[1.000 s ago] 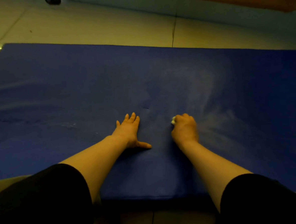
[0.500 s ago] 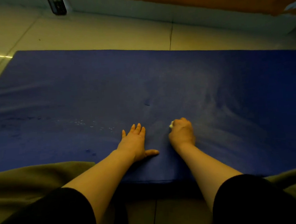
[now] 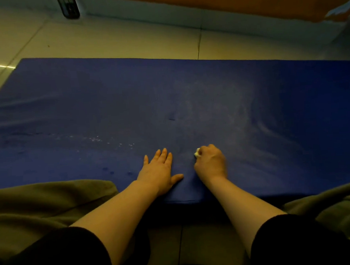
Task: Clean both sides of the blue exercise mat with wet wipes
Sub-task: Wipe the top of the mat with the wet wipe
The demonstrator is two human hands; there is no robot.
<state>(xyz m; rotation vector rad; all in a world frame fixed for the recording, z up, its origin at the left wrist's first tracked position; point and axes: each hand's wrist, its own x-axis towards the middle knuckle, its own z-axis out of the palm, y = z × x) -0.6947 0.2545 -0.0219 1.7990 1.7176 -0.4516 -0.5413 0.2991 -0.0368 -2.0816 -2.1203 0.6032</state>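
Blue mat (image 3: 270,97) under right hand (image 3: 211,164); gripping prob. wipe (image 3: 196,152).

right hand (image 3: 210,163) with wet wipe (image 3: 196,152) drawn nearer mat (image 3: 66,110) edge, seemingly

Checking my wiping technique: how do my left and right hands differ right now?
The left hand lies flat with fingers straight; the right hand is curled into a fist. The left holds nothing; the right grips a white wipe. Both rest on the mat near its front edge.
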